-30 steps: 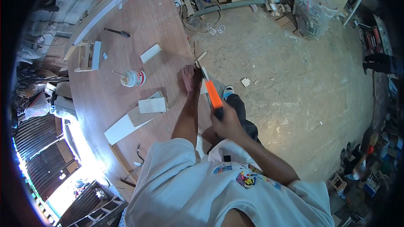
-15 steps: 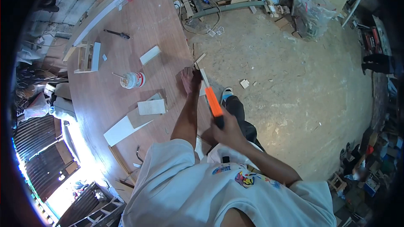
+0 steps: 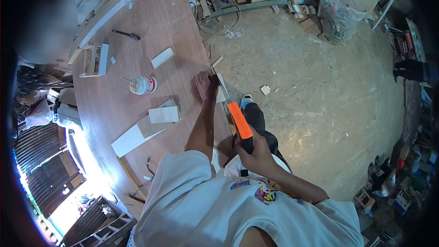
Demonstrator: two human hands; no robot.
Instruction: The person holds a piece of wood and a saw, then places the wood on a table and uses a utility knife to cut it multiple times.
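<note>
My right hand (image 3: pixel 254 148) is closed around the black grip of a hand saw (image 3: pixel 240 120) with an orange back part. Its narrow blade points away from me, along the table's edge and beside my left hand. A white board (image 3: pixel 221 95) juts past that edge under the blade. My left hand (image 3: pixel 207 86) lies palm down at the edge with its fingers stretched out, pressing on the work; what lies directly beneath the palm is hidden. A thin wood strip (image 3: pixel 218 61) sticks out just beyond my left hand.
On the table (image 3: pixel 178 27) are a white block (image 3: pixel 163 58), a tub (image 3: pixel 147 85) with a stick in it, white boards (image 3: pixel 163 115), a dark tool (image 3: pixel 126 34) and a small wooden frame (image 3: pixel 97 59). Offcuts (image 3: pixel 265 90) lie on the floor. A plastic bag (image 3: pixel 339 16) stands behind.
The saw and my right hand have shifted back toward my body and slightly right. My left hand has stayed put. A dark blurred shape now covers the upper left corner.
</note>
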